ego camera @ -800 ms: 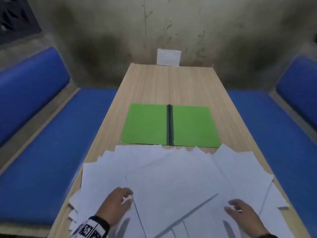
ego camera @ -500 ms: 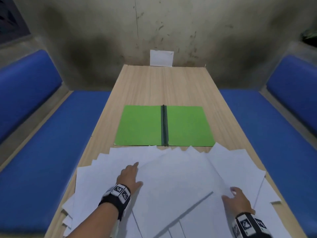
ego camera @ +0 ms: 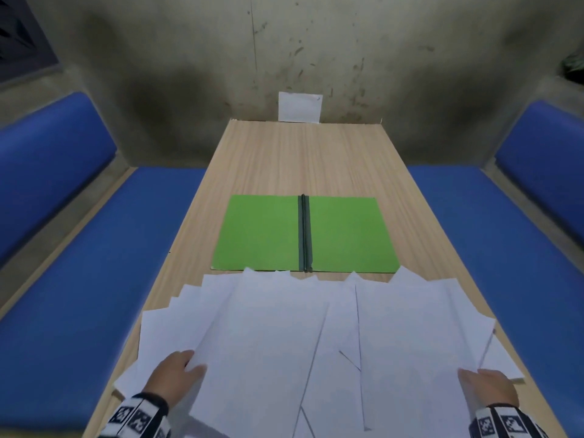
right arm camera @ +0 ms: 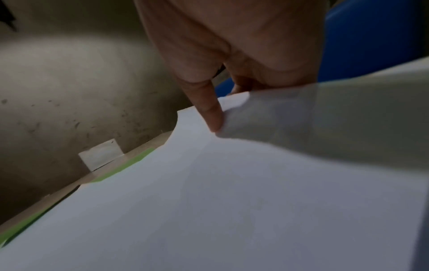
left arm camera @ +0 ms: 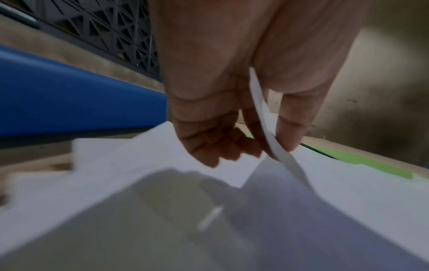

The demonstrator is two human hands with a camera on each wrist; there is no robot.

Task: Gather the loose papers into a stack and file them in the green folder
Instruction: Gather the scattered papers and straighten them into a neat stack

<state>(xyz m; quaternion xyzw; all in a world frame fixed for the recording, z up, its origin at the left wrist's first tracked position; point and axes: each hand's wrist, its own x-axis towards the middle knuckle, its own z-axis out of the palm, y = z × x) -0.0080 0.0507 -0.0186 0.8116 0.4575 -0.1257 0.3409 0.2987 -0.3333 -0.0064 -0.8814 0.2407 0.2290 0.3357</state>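
Several loose white papers (ego camera: 284,336) lie fanned over the near end of the wooden table (ego camera: 303,159). The green folder (ego camera: 305,235) lies open flat just beyond them, its dark spine in the middle. My left hand (ego camera: 177,371) is at the left side of the fan and pinches the lifted edge of a sheet (left arm camera: 274,132) between thumb and fingers. At the right side my right hand (ego camera: 486,387) pinches the raised edge of some sheets (right arm camera: 236,108), thumb on top. The papers' near edges run out of view.
Blue cushioned benches (ego camera: 104,279) run along both sides of the table. A small white card (ego camera: 299,107) leans on the stained wall at the table's far end. The far half of the table shows bare wood.
My left hand has drawn back toward me from the middle of the fan to its left edge and taken hold of a sheet. My right hand has shifted right to the outer sheets.
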